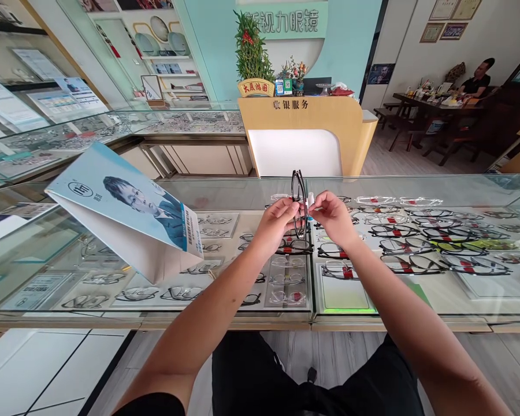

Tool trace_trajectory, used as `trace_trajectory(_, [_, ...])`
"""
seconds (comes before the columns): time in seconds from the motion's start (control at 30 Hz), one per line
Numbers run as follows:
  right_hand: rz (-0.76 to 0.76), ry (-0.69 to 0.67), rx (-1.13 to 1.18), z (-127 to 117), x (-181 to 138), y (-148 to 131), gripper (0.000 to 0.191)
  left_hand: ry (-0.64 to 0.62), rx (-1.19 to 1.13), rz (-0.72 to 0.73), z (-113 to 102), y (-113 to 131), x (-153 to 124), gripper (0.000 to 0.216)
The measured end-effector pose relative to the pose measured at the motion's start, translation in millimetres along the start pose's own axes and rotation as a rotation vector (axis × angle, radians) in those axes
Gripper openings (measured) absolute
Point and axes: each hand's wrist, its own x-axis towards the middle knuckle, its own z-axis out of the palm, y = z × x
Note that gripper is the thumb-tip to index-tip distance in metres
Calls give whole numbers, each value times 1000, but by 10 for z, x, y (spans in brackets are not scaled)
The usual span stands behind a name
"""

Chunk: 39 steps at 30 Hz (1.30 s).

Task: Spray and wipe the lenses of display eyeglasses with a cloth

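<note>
Above the glass counter, my left hand [279, 219] is closed on a pair of black-framed eyeglasses [300, 188], held upright and edge-on to me. Close beside it on the right, my right hand [333, 217] pinches a small white bottle-like item [311, 199] between thumb and fingers. A bit of blue shows at its lower end. The item is right by the glasses; whether they touch I cannot tell. Beneath both hands, rows of spectacle frames [392, 231] lie inside the glass display case [312, 320], many with red tags on the lenses.
On the counter at left stands a folded card sign [125, 196] with a printed portrait. Beyond the case is a wooden cashier desk [303, 107] with a potted bamboo plant [251, 52]. A person [476, 81] sits at a dark table [442, 101] at far right.
</note>
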Motion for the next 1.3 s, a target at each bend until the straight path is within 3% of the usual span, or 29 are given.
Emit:
trace_trajectory(0.27, [-160, 43, -265, 20, -41, -42, 9, 7, -48, -23, -14, -28, 27, 65])
trace_trajectory(0.4, [-114, 37, -213, 32, -50, -89, 3, 2, -56, -19, -10, -32, 23, 63])
trace_trajectory(0.7, [-76, -50, -211, 25, -64, -145, 30, 17, -40, 10, -48, -36, 43, 62])
trace_trajectory(1.07, [-82, -142, -168, -3, -41, -150, 33, 23, 1, 10, -51, -18, 55, 62])
trace_trajectory(1.3, [15, -93, -72, -58, 2, -201, 23, 0, -26, -25, -106, 31, 92, 62])
